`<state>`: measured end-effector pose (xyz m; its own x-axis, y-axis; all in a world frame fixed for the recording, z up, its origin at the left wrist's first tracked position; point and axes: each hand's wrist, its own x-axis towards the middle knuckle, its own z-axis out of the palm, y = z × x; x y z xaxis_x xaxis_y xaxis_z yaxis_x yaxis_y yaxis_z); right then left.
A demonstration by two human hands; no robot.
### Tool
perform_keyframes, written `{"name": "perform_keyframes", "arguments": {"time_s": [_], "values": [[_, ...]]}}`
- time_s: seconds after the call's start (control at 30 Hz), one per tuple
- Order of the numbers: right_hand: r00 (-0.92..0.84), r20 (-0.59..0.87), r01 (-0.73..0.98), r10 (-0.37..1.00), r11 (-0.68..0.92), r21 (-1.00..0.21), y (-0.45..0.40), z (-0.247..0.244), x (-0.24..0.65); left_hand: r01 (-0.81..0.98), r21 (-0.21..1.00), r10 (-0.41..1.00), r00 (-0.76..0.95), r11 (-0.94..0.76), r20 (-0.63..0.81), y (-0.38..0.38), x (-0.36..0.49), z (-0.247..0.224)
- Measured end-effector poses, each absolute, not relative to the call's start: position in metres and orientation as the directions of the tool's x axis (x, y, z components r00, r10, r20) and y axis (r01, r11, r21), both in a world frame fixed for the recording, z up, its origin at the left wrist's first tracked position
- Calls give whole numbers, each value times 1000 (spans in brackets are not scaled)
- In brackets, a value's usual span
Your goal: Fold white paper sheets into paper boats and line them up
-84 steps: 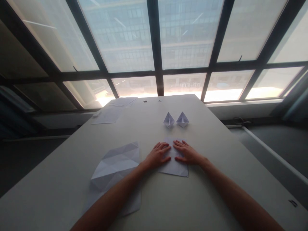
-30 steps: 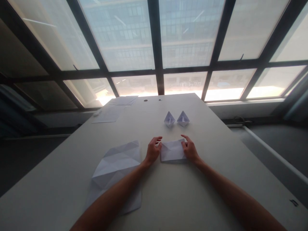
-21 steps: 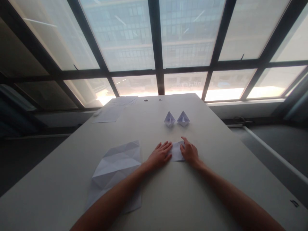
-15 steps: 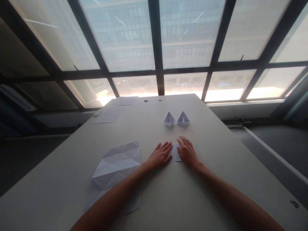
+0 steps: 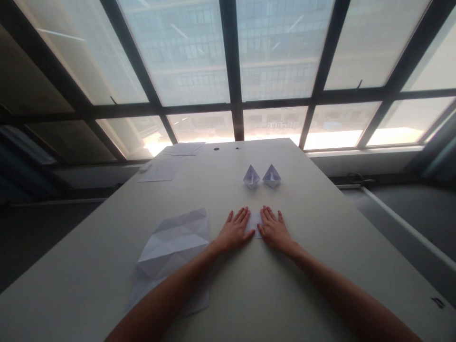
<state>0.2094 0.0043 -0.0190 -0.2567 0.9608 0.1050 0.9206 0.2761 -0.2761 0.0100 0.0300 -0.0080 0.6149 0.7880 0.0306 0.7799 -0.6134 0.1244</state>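
Observation:
A small folded white paper [image 5: 255, 227] lies flat on the white table [image 5: 302, 294], mostly covered by both hands. My left hand [image 5: 234, 230] rests palm down on its left part, fingers stretched out. On the right part lies my right hand [image 5: 275, 229], flat too, with its fingers extended. The two thumbs are close together over the paper. Just beyond the hands stand two folded paper shapes, a left one [image 5: 251, 177] and a right one [image 5: 272, 176], side by side.
A large creased sheet [image 5: 174, 242] lies at the left, partly under my left forearm. Farther back on the left are flat white sheets [image 5: 162, 170] and a stack of paper [image 5: 185, 149]. Windows rise behind the table. A small dark object [image 5: 438, 302] is near the right edge.
My right hand has come down flat and shifted left over the small paper, covering more of it. My left hand has moved slightly left.

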Motion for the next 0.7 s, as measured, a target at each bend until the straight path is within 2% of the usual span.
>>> {"name": "perform_keyframes", "arguments": {"time_s": [0.4,0.57,0.7], "values": [[-59,126,954,990,93,-286,11,-30,221,896,125,905,422,-425,55,27,12,-9],[-37,137,950,990,77,-303,14,-32,225,894,131,902,432,-429,3,31,10,-9],[-28,140,948,990,71,-309,15,-34,225,882,128,890,455,-453,18,30,9,-10]]}}
